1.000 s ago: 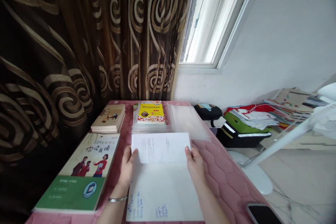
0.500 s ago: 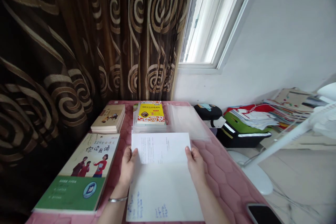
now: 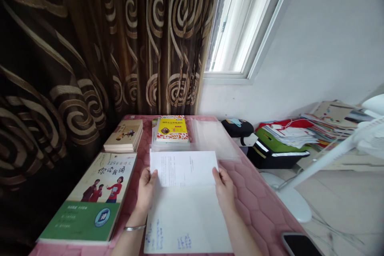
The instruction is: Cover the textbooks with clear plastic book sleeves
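Note:
A stack of white paper sheets [image 3: 189, 208] lies before me, with printed text on its upper part and blue handwriting along the lower edge. My left hand [image 3: 147, 187] grips the stack's left side, thumb on top and fingers hidden beneath. On the opposite side my right hand [image 3: 224, 188] is closed on the right edge in the same way. Just beyond the sheets is a yellow and white book [image 3: 172, 129] on top of a pile. Clear plastic sleeves [image 3: 211, 138] lie to the right of that book.
A large green and cream book [image 3: 90, 200] lies at the left, with a small stack of tan books [image 3: 123, 134] behind it. A phone [image 3: 300, 244] rests at the front right. Beyond the pink table cover [image 3: 255, 204] stand a black case [image 3: 237, 128] and a white fan [image 3: 327, 160].

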`<state>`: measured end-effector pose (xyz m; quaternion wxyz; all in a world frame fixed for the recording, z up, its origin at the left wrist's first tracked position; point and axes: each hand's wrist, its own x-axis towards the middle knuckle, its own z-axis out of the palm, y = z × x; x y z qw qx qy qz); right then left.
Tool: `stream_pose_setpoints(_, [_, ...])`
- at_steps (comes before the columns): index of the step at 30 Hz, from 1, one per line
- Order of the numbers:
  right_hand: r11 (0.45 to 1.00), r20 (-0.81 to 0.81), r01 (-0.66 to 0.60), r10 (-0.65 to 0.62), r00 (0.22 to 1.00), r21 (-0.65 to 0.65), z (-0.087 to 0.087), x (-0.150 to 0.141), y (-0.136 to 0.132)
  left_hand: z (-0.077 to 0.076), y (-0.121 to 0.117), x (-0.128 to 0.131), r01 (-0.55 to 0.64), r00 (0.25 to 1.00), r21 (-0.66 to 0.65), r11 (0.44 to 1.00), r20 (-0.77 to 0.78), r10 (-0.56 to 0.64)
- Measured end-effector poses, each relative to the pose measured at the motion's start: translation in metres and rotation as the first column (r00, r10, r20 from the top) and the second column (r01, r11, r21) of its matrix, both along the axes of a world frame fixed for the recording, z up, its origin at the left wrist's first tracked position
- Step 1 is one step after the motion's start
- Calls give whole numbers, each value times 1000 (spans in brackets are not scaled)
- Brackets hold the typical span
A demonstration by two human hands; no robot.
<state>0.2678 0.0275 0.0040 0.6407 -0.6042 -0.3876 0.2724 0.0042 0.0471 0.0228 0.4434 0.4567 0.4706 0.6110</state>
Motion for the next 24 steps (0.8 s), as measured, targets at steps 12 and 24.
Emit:
stream_pose_setpoints(12, [999, 77, 16, -13, 997, -44, -5, 2, 2, -4, 0, -2, 24, 1000, -14, 1000, 0, -24])
stream_pose_setpoints(24, [1000, 64, 2, 0, 998, -31, -3, 2, 1, -5, 0, -2, 4, 1000, -7, 1000, 23, -4])
